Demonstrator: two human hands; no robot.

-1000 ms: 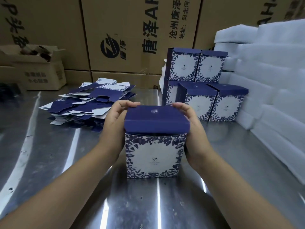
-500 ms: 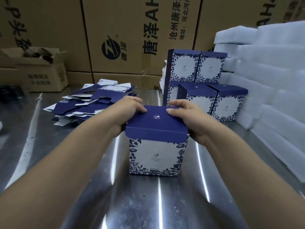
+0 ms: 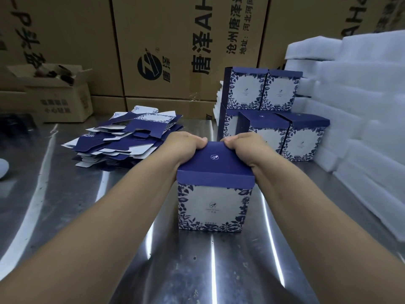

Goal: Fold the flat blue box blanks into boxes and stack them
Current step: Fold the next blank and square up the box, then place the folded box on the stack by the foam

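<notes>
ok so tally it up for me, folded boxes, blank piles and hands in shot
stacked boxes: 5 visible
held box: 1
pile of flat blanks: 1
left hand: 1
right hand: 1
total: 9

Fig. 1: person's limbs | left hand [image 3: 185,145] and right hand [image 3: 243,148]: bare | left forearm [image 3: 109,216] and right forearm [image 3: 306,205]: bare from wrist to frame edge
</notes>
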